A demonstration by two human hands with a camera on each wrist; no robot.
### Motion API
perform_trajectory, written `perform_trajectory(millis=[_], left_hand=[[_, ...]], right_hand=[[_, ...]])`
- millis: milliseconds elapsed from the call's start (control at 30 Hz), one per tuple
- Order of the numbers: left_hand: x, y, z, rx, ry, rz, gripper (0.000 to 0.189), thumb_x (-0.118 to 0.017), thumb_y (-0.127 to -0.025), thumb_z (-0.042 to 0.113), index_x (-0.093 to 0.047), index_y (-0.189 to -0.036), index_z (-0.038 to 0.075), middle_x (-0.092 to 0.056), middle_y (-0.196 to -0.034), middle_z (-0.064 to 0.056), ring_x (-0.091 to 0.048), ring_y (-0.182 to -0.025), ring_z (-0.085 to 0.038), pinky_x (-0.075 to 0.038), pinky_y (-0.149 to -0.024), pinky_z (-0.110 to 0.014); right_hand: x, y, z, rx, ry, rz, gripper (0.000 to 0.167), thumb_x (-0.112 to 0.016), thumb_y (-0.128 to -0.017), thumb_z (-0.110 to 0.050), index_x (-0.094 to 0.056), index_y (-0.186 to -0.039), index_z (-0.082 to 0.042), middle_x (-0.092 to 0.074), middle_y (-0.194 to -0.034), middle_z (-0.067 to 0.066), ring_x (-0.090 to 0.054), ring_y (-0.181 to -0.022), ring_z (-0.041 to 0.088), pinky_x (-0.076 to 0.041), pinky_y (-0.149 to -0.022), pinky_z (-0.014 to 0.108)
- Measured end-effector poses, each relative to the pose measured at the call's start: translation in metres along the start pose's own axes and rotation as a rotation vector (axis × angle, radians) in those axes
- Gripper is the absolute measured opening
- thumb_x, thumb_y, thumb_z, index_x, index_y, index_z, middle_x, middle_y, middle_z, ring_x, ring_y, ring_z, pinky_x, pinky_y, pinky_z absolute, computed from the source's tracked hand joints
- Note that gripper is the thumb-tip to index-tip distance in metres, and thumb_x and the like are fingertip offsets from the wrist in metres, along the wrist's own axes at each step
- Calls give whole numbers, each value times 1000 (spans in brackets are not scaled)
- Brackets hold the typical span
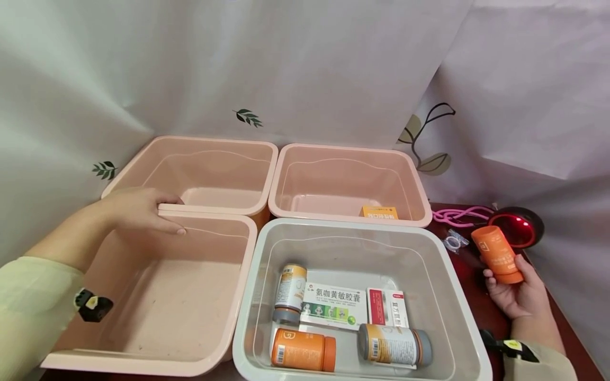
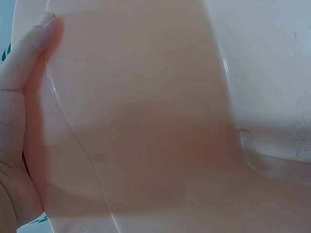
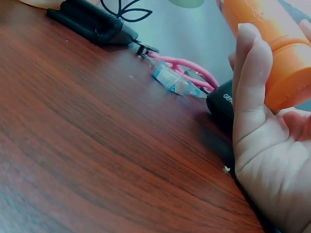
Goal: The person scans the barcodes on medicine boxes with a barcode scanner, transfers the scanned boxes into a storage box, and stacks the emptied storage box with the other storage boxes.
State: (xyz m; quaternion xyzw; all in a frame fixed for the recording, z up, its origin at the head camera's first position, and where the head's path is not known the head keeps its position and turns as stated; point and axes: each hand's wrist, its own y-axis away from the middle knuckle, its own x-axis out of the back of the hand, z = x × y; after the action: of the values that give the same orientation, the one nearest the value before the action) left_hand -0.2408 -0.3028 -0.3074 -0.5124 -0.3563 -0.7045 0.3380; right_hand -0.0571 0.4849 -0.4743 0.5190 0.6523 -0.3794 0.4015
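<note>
My left hand grips the rim of the front left pink bin where it meets the back left pink bin. Its thumb lies against the inside wall, as the left wrist view shows too. At the right, my right hand holds an orange bottle, tilted with its cap end down, between thumb and fingers. Just behind that bottle is a round black device with a red glowing face. The bottle overlaps its edge in the head view.
A grey bin holds another orange bottle, two grey-capped bottles and medicine boxes. A yellow box lies in the back right pink bin. Pink cord and a small clear packet lie on the dark wooden table.
</note>
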Motion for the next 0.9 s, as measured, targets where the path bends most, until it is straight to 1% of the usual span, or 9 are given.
perform_trajectory(millis=[167, 333, 500, 567, 633, 700, 767, 833, 900], left_hand=[[0, 6, -2, 14, 5, 2, 61, -89, -80, 55, -76, -123, 14, -73, -98, 8, -65, -87, -13, -52, -79, -43], [2, 9, -2, 22, -3, 2, 63, -88, -80, 56, -75, -125, 14, -73, -99, 6, -66, -88, -14, -52, -80, -45], [1, 10, -1, 20, -11, 9, 62, -88, -79, 58, -76, -123, 15, -73, -99, 7, -67, -89, -14, -52, -80, -45], [1, 10, -1, 19, -8, 10, 63, -88, -79, 58, -76, -123, 15, -74, -100, 6, -67, -90, -15, -52, -80, -45], [1, 9, 1, 18, 4, 8, 64, -88, -79, 59, -76, -124, 15, -74, -101, 6, -67, -91, -15, -53, -81, -46], [2, 7, 3, 13, 7, 7, 63, -88, -79, 59, -76, -124, 16, -74, -101, 5, -68, -91, -16, -53, -82, -46], [2, 5, 5, 11, 2, 11, 63, -87, -79, 61, -76, -123, 17, -74, -102, 5, -68, -92, -16, -53, -83, -46], [3, 4, 5, 9, -4, 11, 63, -87, -79, 61, -76, -122, 17, -74, -101, 6, -68, -92, -16, -53, -82, -46], [4, 3, 6, 11, -6, 11, 61, -87, -79, 60, -77, -121, 17, -74, -100, 7, -67, -91, -15, -52, -81, -45]], right_hand=[[-1, -6, 4, -7, 16, -21, 45, -29, -115, -29, -58, -137, -2, -67, -128, 31, -72, -101, 48, -60, -91, 48], [-4, -10, 9, 4, -8, 0, 41, -34, -114, -28, -58, -138, -4, -67, -127, 31, -72, -100, 47, -60, -91, 47], [-7, -10, 5, 41, -56, 107, 35, -38, -115, -28, -55, -137, -7, -67, -125, 29, -70, -94, 45, -60, -88, 47], [-9, -9, 1, 60, -89, 129, 33, -41, -114, -27, -54, -137, -8, -66, -125, 30, -68, -92, 45, -60, -86, 49], [-14, -9, -3, 66, -130, 90, 34, -40, -113, -27, -53, -138, -6, -64, -125, 32, -65, -92, 48, -59, -87, 52], [-23, -11, -7, 48, -159, -3, 39, -35, -114, -27, -51, -140, -3, -61, -127, 35, -63, -95, 53, -57, -89, 56], [-38, -15, -12, 6, -138, -108, 46, -26, -115, -28, -48, -142, 2, -59, -127, 38, -62, -99, 56, -55, -94, 58], [-59, -24, -16, -22, -36, -187, 49, -19, -116, -25, -49, -140, 5, -59, -126, 37, -63, -101, 56, -56, -96, 57], [-85, -35, -20, -26, 147, -233, 50, -15, -116, -20, -52, -136, 6, -64, -122, 34, -68, -101, 51, -58, -94, 51]])
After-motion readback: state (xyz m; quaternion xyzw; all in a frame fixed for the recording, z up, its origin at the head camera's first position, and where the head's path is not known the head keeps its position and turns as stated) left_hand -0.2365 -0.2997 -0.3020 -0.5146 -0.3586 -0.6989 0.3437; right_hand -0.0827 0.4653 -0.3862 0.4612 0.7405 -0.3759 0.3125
